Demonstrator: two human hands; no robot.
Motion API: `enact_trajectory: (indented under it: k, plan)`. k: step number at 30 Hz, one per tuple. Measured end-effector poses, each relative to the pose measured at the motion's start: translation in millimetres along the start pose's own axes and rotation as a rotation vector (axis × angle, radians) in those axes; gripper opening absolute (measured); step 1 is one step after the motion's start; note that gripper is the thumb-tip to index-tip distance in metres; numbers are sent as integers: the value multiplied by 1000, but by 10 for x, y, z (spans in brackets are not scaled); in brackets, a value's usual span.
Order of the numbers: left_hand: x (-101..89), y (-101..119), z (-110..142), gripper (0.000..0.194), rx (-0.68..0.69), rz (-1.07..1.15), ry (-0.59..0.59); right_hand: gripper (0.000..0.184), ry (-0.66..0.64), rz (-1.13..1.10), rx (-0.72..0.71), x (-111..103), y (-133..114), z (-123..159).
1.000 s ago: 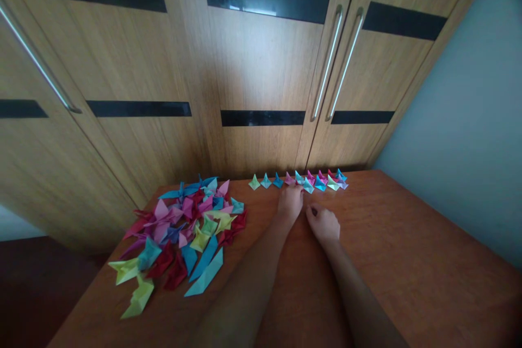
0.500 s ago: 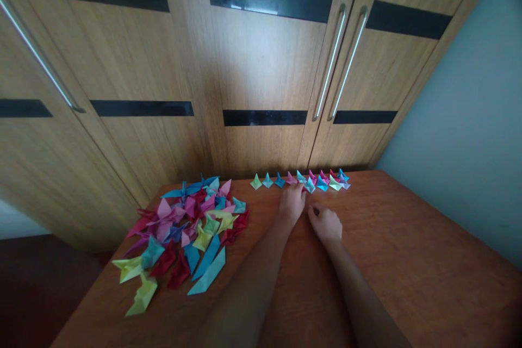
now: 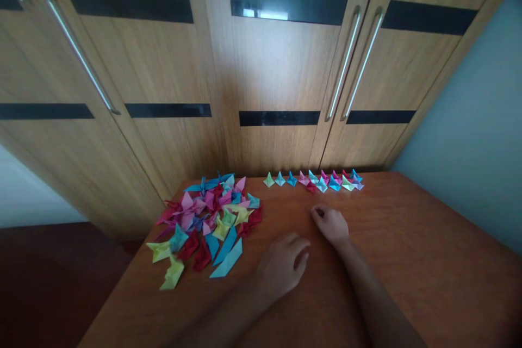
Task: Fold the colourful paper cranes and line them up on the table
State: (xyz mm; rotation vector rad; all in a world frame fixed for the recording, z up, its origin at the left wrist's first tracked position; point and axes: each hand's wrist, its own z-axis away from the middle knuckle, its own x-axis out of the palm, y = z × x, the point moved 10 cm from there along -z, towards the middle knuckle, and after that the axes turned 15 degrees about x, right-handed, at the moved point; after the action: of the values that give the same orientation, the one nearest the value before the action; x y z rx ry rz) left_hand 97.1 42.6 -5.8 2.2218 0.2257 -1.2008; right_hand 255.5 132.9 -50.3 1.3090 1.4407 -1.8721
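Note:
My left hand point(image 3: 283, 263) is over the table, a little right of a heap of folded paper pieces point(image 3: 199, 217). Thumb and fingers are apart, and nothing is in them. Loosely curled, my right hand point(image 3: 331, 224) rests on the table with no object visible in it. Beyond it, small folded paper pieces stand in a line near the cupboard. The line runs from a light green piece point(image 3: 268, 180) at the left to a blue one point(image 3: 355, 175) at the right. A red folded piece point(image 3: 311, 187) sits in its front row, beside a pale blue one point(image 3: 322, 185).
The wooden table point(image 3: 391, 261) meets a wooden cupboard point(image 3: 281, 147) with long metal handles at its far edge. A pale blue wall point(image 3: 468, 136) rises on the right. Two yellow-green pieces and a long pale blue strip point(image 3: 227, 259) lie at the heap's near side.
My left hand has let go at the line and drawn back towards me, uncovering the red folded piece in the front row. My right hand stays on the table. The view has swung left.

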Motion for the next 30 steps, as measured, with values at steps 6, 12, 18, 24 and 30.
enact_trajectory:
  k: [6,12,18,24,30]
  plan:
    - [-806,-315,676,26,-171,-264,33,20,-58,-39,-126,79,-202,114]
    - [-1510,-618,1408,29,-453,-564,66,18,-69,-29,-120,73,-208,135]
    - [-1512,-629,1705,28,-572,-666,-39,16,-87,-11,-107,76,-218,148]
    - [-1478,-665,1817,28,-596,-684,-50,16,-100,3,-110,89,-219,150]
    - [-1634,-568,1749,26,-473,-659,155,19,-160,-132,-141,153,-223,120]
